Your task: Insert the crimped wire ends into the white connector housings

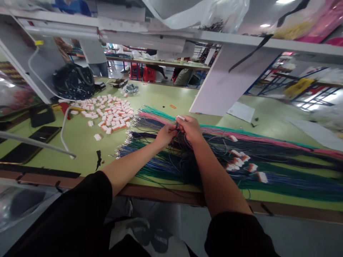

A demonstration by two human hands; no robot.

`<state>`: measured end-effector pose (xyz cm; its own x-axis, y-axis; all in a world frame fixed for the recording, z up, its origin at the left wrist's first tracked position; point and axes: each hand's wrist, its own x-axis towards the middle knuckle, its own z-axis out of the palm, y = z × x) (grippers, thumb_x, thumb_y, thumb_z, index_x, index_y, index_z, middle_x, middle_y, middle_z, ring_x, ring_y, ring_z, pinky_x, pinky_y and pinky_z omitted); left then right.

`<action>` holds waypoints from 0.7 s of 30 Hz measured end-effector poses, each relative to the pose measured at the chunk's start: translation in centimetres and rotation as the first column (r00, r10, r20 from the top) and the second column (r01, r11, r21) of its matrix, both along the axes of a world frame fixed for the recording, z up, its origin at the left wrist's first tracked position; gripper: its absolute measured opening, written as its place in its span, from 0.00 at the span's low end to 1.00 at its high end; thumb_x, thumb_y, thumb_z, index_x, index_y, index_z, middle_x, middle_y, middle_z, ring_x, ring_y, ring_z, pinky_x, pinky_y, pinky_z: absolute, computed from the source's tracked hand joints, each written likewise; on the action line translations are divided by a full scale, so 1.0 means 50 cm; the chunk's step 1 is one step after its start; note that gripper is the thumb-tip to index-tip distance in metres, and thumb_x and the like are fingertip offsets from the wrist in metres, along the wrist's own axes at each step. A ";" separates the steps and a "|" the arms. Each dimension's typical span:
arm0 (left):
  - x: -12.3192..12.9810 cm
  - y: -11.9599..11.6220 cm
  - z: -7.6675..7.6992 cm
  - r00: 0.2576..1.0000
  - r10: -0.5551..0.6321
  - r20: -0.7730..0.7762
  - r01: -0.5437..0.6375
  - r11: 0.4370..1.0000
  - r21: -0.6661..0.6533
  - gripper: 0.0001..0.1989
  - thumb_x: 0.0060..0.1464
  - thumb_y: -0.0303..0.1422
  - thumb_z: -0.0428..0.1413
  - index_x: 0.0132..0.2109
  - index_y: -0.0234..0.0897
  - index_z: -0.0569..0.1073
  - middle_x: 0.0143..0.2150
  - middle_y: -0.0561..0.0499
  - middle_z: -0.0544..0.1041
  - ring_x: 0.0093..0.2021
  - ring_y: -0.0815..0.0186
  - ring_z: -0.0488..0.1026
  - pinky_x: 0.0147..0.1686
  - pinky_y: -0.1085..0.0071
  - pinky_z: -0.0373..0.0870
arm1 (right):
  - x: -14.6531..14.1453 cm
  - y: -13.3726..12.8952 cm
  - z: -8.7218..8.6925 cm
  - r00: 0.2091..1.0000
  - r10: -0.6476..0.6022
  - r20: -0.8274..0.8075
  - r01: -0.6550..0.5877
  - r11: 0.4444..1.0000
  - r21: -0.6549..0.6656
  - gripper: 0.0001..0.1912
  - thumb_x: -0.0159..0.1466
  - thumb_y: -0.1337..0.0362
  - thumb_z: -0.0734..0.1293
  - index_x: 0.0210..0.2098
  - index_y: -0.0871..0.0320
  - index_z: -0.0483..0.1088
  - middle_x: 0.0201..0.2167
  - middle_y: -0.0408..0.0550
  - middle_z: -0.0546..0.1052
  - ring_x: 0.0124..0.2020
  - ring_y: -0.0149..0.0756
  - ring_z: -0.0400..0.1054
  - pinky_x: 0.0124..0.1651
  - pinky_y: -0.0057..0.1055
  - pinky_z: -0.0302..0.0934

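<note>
My right hand (189, 127) is closed round a small white connector (180, 117) above the wire bundles. Close beside it, my left hand (165, 136) pinches thin dark wires just below the connector. Under both hands lie long bundles of pink wires (284, 142), teal, dark and blue wires (158, 165), their silvery ends at the left. Several white-and-orange connectors (237, 161) rest on the wires to the right of my right forearm. A heap of loose white-and-orange connectors (112, 113) covers the table left of the wire ends.
A dark phone-like slab (30, 144) and a white bent rod (64, 128) are at the left. A black bag (73, 81) stands at the back left. A white upright panel (227, 78) and paper sheet (241, 111) are beyond the wires; a shelf (160, 34) runs overhead.
</note>
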<state>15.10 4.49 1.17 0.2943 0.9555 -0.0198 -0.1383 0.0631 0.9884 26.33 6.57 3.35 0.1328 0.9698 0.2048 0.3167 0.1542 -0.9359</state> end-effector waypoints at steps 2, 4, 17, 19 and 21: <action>-0.001 -0.003 -0.001 0.999 0.040 0.004 -0.040 0.999 -0.026 0.12 0.49 0.19 0.52 0.22 0.34 0.64 0.11 0.62 0.59 0.12 0.77 0.53 0.16 0.77 0.46 | 0.000 0.000 -0.003 0.999 -0.011 0.053 0.011 1.000 -0.008 0.13 0.53 0.55 0.66 0.22 0.58 0.65 0.11 0.35 0.58 0.15 0.24 0.50 0.19 0.26 0.47; -0.002 -0.003 -0.001 0.998 0.066 0.009 -0.065 0.996 -0.064 0.13 0.49 0.19 0.53 0.21 0.34 0.64 0.10 0.62 0.59 0.12 0.77 0.53 0.16 0.77 0.46 | 0.011 0.002 -0.001 0.992 0.027 0.124 -0.023 0.999 -0.034 0.13 0.55 0.54 0.65 0.24 0.58 0.67 0.12 0.37 0.60 0.16 0.26 0.52 0.19 0.26 0.49; 0.010 0.015 -0.025 0.991 0.075 0.114 -0.041 0.962 -0.272 0.10 0.51 0.19 0.52 0.24 0.33 0.64 0.15 0.58 0.67 0.11 0.79 0.52 0.13 0.79 0.46 | 0.185 0.124 0.024 0.593 -0.144 0.792 0.295 0.954 -0.048 0.14 0.59 0.70 0.58 0.38 0.61 0.75 0.46 0.57 0.76 0.50 0.43 0.67 0.51 0.35 0.58; 0.010 0.016 -0.029 0.988 0.071 0.134 -0.030 0.958 -0.286 0.10 0.51 0.19 0.52 0.25 0.33 0.64 0.15 0.58 0.68 0.11 0.80 0.52 0.13 0.80 0.45 | 0.169 0.145 0.013 0.561 -0.064 0.825 0.268 0.957 -0.108 0.10 0.58 0.68 0.62 0.31 0.61 0.76 0.42 0.58 0.77 0.48 0.45 0.68 0.50 0.36 0.58; 0.010 0.018 -0.031 0.986 0.074 0.152 -0.026 0.954 -0.297 0.10 0.51 0.20 0.53 0.25 0.33 0.64 0.15 0.58 0.68 0.11 0.80 0.52 0.13 0.80 0.45 | 0.156 0.158 0.007 0.529 -0.019 0.848 0.269 0.952 -0.147 0.08 0.56 0.66 0.65 0.26 0.62 0.75 0.40 0.62 0.77 0.47 0.49 0.68 0.49 0.40 0.59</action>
